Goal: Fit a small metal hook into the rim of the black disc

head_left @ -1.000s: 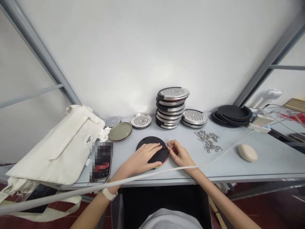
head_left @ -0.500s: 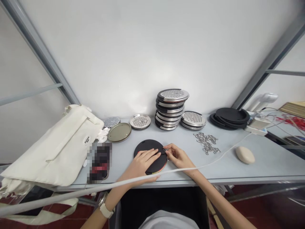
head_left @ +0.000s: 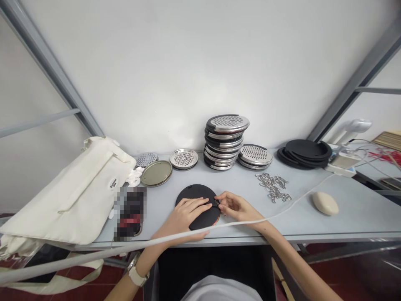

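A round black disc (head_left: 203,217) with a thin orange-red rim at its lower right lies near the table's front edge. My left hand (head_left: 186,215) rests flat across it, fingers stretched out, pressing on its top. At the disc's right edge, my right hand (head_left: 234,205) pinches a small silvery metal clip (head_left: 216,201) between thumb and fingertips; its exact shape is partly hidden. A loose pile of similar metal clips (head_left: 273,187) lies to the right of that hand.
Behind stand a tall stack of round perforated metal graters (head_left: 226,142) and a shorter stack (head_left: 255,155). Black discs (head_left: 305,154) are piled at the right, near a cream oval object (head_left: 326,203). A white bag (head_left: 75,188) leans at the left. A white cable (head_left: 250,222) crosses in front.
My right fingers have shifted slightly at the disc's edge, and more of the metal clip shows. The left hand stays on the disc. The view has moved a little.
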Action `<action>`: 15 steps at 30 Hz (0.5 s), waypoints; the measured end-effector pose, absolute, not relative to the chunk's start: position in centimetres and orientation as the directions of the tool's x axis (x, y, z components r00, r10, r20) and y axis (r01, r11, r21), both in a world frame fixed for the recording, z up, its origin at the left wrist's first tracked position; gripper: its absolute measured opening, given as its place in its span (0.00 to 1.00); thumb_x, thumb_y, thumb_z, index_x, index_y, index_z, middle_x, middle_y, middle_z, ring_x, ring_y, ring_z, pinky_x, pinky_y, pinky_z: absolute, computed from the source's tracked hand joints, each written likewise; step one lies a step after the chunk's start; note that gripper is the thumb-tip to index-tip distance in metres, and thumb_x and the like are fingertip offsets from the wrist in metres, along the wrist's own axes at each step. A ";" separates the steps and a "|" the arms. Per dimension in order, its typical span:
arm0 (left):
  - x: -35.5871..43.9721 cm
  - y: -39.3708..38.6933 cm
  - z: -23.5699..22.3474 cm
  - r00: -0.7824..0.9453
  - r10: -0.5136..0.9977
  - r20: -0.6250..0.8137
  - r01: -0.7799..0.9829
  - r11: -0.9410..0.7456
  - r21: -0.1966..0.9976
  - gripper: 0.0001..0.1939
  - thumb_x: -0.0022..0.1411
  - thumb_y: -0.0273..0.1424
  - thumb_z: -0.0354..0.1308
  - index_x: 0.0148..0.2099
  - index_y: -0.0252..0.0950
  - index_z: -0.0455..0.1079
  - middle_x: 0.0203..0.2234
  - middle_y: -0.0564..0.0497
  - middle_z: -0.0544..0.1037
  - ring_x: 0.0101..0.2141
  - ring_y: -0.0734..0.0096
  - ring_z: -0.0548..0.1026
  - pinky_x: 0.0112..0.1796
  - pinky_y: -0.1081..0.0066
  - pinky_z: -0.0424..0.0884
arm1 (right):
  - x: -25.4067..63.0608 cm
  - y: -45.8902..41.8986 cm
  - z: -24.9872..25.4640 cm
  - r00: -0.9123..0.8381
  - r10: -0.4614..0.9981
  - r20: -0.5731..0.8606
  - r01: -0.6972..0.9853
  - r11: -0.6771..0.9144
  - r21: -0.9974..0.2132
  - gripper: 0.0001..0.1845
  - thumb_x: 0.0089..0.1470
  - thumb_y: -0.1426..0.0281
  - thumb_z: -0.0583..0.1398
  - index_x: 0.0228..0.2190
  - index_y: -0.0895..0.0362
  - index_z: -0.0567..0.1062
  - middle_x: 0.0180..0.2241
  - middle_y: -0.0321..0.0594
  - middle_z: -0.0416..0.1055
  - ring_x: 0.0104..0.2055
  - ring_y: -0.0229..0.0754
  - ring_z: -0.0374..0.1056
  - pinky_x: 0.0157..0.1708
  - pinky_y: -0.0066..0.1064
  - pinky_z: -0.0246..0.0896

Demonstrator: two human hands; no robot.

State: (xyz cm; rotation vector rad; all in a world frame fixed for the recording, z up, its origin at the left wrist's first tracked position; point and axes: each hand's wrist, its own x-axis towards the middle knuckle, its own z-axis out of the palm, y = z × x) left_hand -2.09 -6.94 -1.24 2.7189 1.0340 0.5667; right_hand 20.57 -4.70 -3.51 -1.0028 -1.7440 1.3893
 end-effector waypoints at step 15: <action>-2.1 -6.9 -1.0 0.695 0.667 0.270 0.596 -0.743 0.304 0.31 0.51 0.40 0.55 0.57 0.42 0.54 0.54 0.49 0.61 0.55 0.63 0.59 0.52 0.64 0.55 | 21.7 -4.2 -3.6 -0.549 0.836 -0.009 0.066 0.033 -0.997 0.23 0.43 0.65 0.62 0.41 0.58 0.65 0.28 0.36 0.69 0.31 0.35 0.66 0.35 0.31 0.62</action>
